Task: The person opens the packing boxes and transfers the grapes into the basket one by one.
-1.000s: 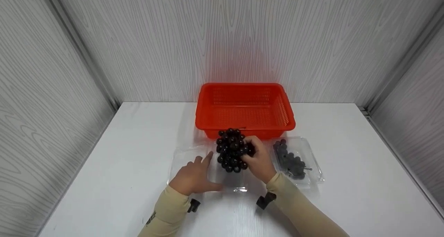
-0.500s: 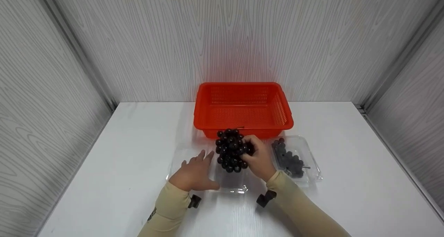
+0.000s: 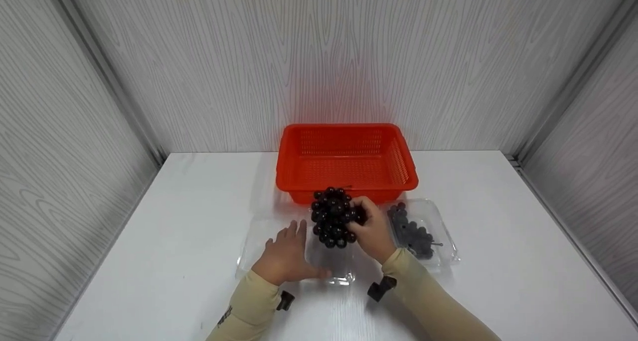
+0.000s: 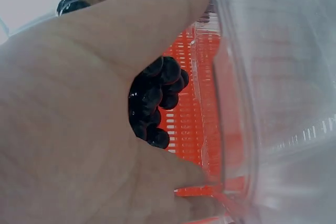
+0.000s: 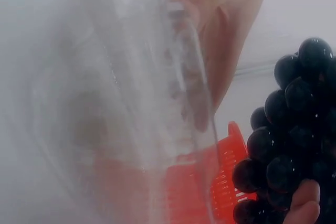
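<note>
In the head view my right hand (image 3: 371, 229) grips a bunch of dark grapes (image 3: 331, 219) from its right side, raised over a clear plastic container (image 3: 344, 280). Right fingertips (image 5: 304, 203) show at the bunch's lower edge in the right wrist view. My left hand (image 3: 289, 256) lies across the same container, fingers extended forward and thumb stretched along the near side. In the left wrist view its thumb and fingers are spread wide against the container's edge (image 4: 239, 103), with the grapes (image 4: 157, 98) seen between them.
A red plastic basket (image 3: 346, 187) stands behind the hands, near the back wall. Right of my right hand sits another clear plastic container (image 3: 441, 221) with a bunch of dark grapes (image 3: 413, 234) in it. Panelled walls border the white table (image 3: 189, 221).
My left hand has shifted slightly to the right, its thumb reaching further along the container's near side. The right hand and its grapes stay almost in place.
</note>
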Available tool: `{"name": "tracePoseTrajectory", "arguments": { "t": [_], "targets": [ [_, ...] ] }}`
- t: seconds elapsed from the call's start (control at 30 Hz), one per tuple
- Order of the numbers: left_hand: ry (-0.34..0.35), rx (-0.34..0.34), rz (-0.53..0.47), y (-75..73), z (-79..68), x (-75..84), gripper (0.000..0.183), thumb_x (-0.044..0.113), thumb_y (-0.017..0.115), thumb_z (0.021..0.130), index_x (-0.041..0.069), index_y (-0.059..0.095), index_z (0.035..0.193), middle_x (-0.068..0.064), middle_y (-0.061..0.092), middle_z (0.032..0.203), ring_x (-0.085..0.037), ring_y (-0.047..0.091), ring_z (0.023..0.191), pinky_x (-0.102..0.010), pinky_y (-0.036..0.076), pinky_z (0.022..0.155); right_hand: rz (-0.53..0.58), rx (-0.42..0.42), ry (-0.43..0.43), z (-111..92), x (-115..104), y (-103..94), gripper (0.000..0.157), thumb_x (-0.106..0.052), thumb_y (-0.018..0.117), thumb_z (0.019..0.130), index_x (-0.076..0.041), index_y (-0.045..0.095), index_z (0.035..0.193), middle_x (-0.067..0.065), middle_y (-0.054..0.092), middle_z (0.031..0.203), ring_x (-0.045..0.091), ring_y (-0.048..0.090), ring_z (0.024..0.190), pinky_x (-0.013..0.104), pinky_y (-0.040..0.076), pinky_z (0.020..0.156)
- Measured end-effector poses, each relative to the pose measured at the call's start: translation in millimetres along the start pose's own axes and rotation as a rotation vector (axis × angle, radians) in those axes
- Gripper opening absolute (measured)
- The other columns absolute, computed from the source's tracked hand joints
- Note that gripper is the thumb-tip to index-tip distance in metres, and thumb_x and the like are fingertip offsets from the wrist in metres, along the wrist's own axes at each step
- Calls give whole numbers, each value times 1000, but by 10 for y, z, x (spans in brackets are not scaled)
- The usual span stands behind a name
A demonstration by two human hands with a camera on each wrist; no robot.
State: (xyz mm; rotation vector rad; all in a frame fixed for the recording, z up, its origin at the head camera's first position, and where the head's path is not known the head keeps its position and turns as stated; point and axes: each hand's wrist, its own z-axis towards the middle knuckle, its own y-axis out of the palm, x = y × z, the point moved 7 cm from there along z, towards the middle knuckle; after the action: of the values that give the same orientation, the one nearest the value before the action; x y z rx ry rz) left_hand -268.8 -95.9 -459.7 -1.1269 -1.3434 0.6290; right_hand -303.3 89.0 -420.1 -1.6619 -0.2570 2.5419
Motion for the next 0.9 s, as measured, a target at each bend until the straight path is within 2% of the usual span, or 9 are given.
{"name": "tracePoseTrajectory", "arguments": {
  "t": [0.1,0.27,0.53,0.73,0.9],
  "targets": [
    [-6,22,7,10,3,14,131,70,83,69,-3,26,161,-27,29,165,-48,36,146,-72,33,110,-2,13,23,-11,-60,-24,27,20,60,76,5,58,98,13,61,97,21,55,90,27,47,79],
    [-10,45,17,-17,13,64,133,71,84,67,-5,27,160,-27,27,165,-48,38,144,-71,37,107,8,48,45,56,112,-75,30,21,57,76,4,58,100,12,60,99,23,54,91,28,47,80],
    [-16,35,22,29,23,54,133,70,84,69,-7,25,160,-27,25,166,-48,44,138,-65,45,102,7,80,-22,34,108,-148,30,17,63,77,0,60,102,10,61,102,22,56,95,30,47,86],
    [-28,28,7,52,41,29,134,69,84,68,-5,22,161,-25,19,169,-46,43,140,-64,44,105,-26,96,-98,29,-6,-188,30,17,66,78,-1,61,101,8,62,101,21,56,94,29,48,85],
    [-37,34,-4,43,37,26,133,68,85,69,-6,23,161,-26,22,167,-48,47,135,-63,46,103,-38,102,-88,41,-67,-210,29,18,63,79,1,60,102,11,62,102,22,57,96,29,48,88]
  ]
}}
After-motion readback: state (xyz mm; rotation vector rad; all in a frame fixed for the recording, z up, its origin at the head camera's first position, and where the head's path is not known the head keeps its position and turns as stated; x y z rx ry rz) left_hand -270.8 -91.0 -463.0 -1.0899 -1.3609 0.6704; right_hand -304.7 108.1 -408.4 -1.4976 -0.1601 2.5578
